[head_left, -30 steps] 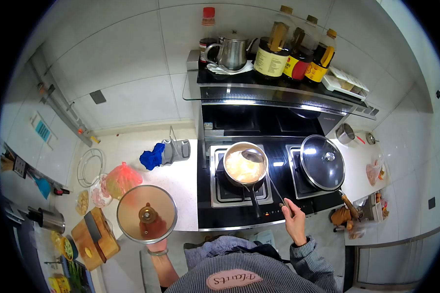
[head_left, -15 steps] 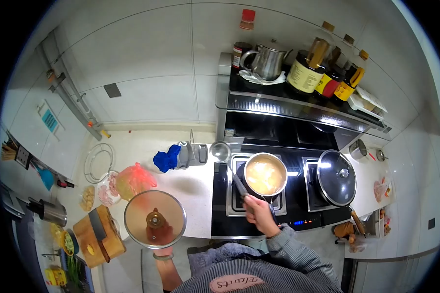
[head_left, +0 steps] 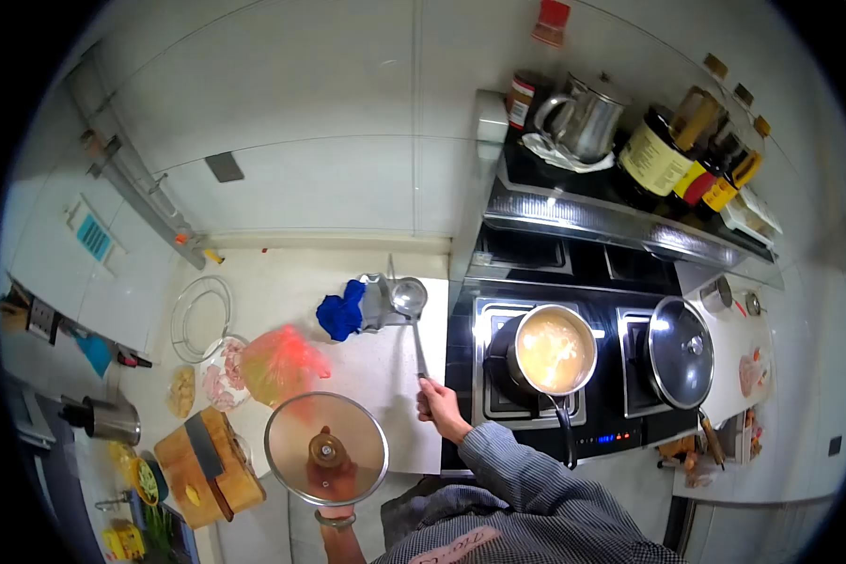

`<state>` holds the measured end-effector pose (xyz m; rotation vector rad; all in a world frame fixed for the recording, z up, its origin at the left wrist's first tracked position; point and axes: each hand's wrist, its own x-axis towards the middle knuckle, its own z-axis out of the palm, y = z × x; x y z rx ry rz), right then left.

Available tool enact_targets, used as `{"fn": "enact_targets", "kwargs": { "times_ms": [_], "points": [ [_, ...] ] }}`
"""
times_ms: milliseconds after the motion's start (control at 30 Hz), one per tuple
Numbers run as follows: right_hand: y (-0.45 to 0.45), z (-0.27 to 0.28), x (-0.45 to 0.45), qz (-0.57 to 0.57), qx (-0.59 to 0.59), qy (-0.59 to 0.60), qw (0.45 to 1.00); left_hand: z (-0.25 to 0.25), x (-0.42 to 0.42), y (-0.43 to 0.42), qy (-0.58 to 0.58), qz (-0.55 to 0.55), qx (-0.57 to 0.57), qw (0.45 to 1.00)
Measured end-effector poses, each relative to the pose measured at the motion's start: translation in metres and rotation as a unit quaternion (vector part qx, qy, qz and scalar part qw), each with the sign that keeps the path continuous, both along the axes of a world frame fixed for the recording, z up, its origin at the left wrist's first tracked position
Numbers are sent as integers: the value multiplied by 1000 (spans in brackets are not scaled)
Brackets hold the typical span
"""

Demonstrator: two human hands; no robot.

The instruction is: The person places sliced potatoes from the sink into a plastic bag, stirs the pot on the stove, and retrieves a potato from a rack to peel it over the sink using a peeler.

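My right hand [head_left: 442,410] grips the handle of a metal ladle [head_left: 409,297], whose bowl is beside a metal rack [head_left: 377,303] at the back of the counter. My left hand [head_left: 333,481] shows partly through a round glass lid [head_left: 287,451]; its fingers are closed around the knob, and the lid is over the counter's front edge. To the right, a saucepan [head_left: 565,423] of cloudy, light brown liquid sits on the left burner. A blue cloth [head_left: 341,312] lies next to the rack.
A lidded pan [head_left: 665,367] sits on the right burner. At left are a cutting board [head_left: 239,470] with a knife [head_left: 204,447], a plate of raw meat [head_left: 223,374] and a pink plastic bag [head_left: 287,362]. Bottles and a metal kettle [head_left: 592,117] stand on the range hood.
My right hand has carried the ladle left, from beside the saucepan to the rack over the counter. The camera view has shifted, and my left hand still holds the lid.
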<state>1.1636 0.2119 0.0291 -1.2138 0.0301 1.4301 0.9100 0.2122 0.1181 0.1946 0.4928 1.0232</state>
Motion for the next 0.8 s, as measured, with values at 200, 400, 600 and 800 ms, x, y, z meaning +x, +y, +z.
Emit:
{"fn": "enact_targets", "kwargs": {
  "times_ms": [200,400,600,800],
  "points": [
    [7,-46,-22,143,6,-140,980,-4,41,26,206,-32,124,970],
    [-62,-28,-16,149,142,-432,878,24,140,30,308,-152,350,872],
    [-215,37,24,246,75,-329,908,78,265,-28,465,-145,626,609],
    [-428,67,51,88,-3,-245,966,40,349,-89,564,-111,753,319]
  ]
}}
